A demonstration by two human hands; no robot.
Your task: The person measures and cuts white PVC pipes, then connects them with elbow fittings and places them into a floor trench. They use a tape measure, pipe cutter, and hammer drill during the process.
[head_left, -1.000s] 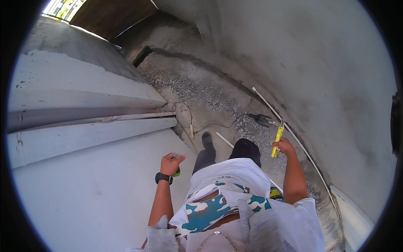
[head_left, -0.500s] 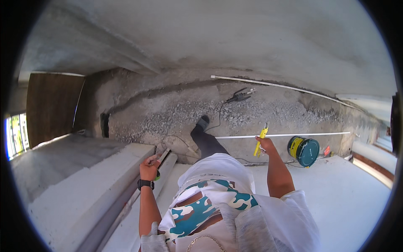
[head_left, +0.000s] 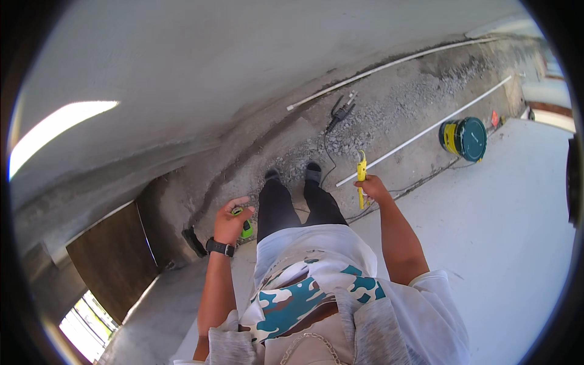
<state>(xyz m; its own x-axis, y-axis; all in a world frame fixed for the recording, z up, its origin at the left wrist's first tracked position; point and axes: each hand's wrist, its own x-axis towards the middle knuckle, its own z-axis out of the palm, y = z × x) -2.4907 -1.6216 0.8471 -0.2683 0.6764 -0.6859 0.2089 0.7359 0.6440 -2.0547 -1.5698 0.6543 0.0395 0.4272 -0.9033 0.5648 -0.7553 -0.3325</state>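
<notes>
My left hand [head_left: 230, 222] is closed around a lime-green and black tape measure [head_left: 246, 229], its index finger stretched out ahead. The palm covers part of the case. My right hand [head_left: 373, 188] grips a yellow pipe cutter [head_left: 362, 176] upright, with its curved metal head above the fist. A white pipe [head_left: 426, 132] lies on the floor just beyond that hand. The two hands are well apart, on either side of my body.
Another white pipe [head_left: 377, 68] runs along the far wall. A corded power tool [head_left: 342, 114] lies by the rubble [head_left: 389, 109]. At right stands a dark green bucket [head_left: 472, 139] with a yellow label. A brown panel [head_left: 115, 261] leans at lower left, beside a barred opening [head_left: 89, 325].
My view has turned, and the floor and pipes now slant up to the right. Both my feet show side by side. The ledge by my left hand has left view; both hands keep their tools.
</notes>
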